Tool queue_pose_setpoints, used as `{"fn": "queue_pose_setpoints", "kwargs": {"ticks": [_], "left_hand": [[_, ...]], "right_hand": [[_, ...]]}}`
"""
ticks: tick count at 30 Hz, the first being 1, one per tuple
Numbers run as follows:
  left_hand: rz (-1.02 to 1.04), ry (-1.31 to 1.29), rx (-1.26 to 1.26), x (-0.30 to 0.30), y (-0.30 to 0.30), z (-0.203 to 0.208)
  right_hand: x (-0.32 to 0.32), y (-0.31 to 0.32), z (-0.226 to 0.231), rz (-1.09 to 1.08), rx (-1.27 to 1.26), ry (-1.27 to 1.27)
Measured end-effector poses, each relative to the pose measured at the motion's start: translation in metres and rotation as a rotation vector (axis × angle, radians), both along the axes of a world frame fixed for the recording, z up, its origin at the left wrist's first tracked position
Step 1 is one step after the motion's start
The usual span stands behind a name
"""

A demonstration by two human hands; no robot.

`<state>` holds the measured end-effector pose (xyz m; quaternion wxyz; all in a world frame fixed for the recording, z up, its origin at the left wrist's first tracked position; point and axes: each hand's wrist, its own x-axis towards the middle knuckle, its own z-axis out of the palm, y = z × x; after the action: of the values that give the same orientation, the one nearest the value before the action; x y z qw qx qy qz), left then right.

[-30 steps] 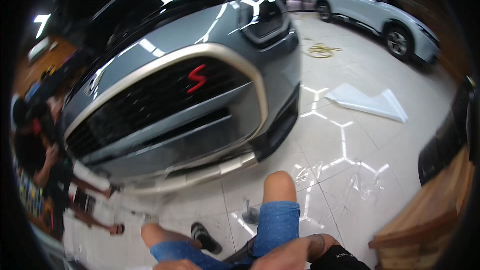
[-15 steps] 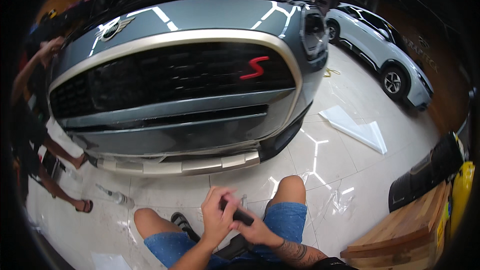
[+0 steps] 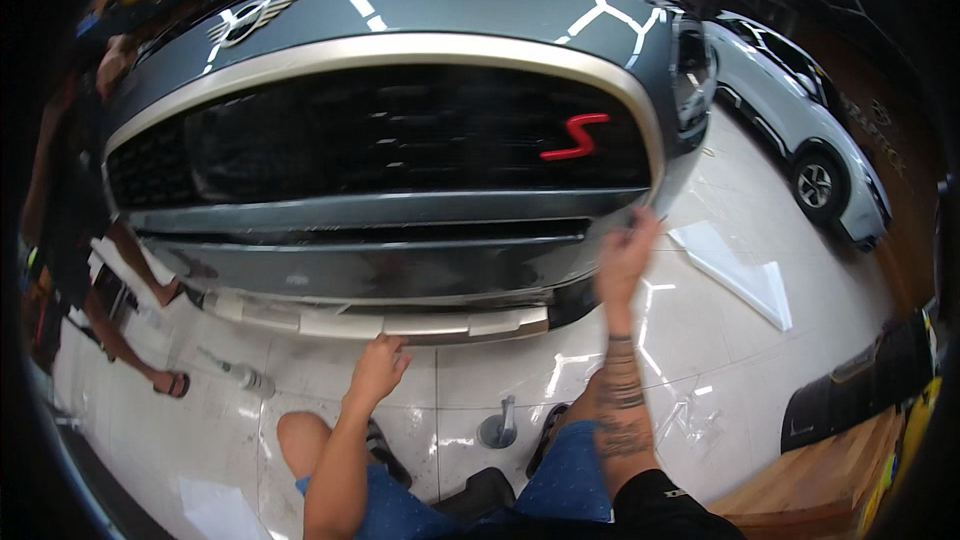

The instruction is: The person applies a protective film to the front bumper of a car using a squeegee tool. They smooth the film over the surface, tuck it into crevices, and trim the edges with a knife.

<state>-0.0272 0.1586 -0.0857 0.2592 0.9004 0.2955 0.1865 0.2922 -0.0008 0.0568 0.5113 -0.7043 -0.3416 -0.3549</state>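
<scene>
Car bumper (image 3: 350,271): right hand (image 3: 627,252), fingers bent, is at its right end; left hand (image 3: 379,368), half-curled, near the silver strip (image 3: 432,325); cannot tell whether either grips anything.

There are two cars: one gray car (image 3: 400,270) in the middle and one white car (image 3: 790,100) at the upper right. The gray one has two badges that show: one winged badge (image 3: 245,25) and one red badge (image 3: 568,153). I count one helper (image 3: 75,240) at the left edge. The person in front shows two hands, a left hand (image 3: 380,368) and a right hand (image 3: 628,245), and one pair of blue shorts (image 3: 555,460). There are two white sheets, one at the right (image 3: 735,275) and one at the lower left (image 3: 215,510). One bottle (image 3: 252,378) lies at the lower left.
</scene>
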Motion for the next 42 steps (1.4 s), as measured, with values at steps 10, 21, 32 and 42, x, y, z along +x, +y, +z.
{"fn": "queue_pose_setpoints", "kwargs": {"ticks": [10, 21, 32, 42], "left_hand": [[-0.108, -0.103, -0.189, -0.016, -0.006, 0.043], [-0.175, 0.005, -0.196, -0.04, 0.003, 0.037], [-0.178, 0.132, -0.213, -0.041, 0.016, 0.012], [-0.178, 0.196, -0.227, -0.035, 0.01, 0.019]], "right_hand": [[0.011, -0.016, 0.026, -0.015, 0.062, 0.047], [-0.084, 0.03, 0.025, 0.342, -0.097, -0.017], [-0.078, 0.02, -0.003, 0.624, -0.236, 0.044], [0.077, -0.057, 0.047, 0.402, -0.306, -0.205]]}}
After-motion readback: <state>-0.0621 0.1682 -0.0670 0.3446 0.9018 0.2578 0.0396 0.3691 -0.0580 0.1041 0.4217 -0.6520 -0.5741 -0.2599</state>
